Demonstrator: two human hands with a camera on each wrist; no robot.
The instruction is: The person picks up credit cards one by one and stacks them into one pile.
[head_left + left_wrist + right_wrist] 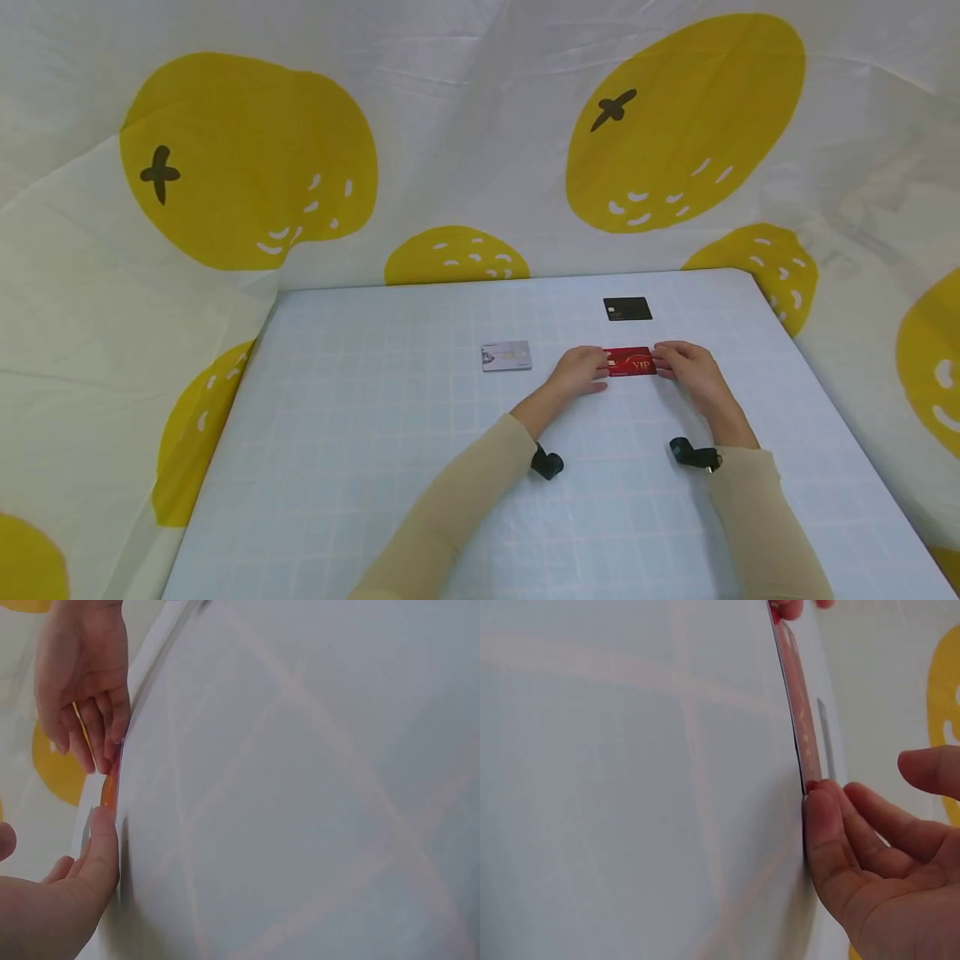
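Observation:
A red card with gold "VIP" lettering lies flat on the table between my two hands. My left hand touches its left end with the fingertips. At the opposite end, the fingers of my right hand rest against the card's edge. In the right wrist view the red card shows nearly edge-on, and the right thumb stands apart from the other fingers. Only a sliver of the red card appears in the left wrist view, partly hidden by the left fingers.
A silver-white card lies left of my left hand. Behind the red card is a black card. The pale blue checked tabletop meets a white curtain with yellow fruit prints at the back and sides.

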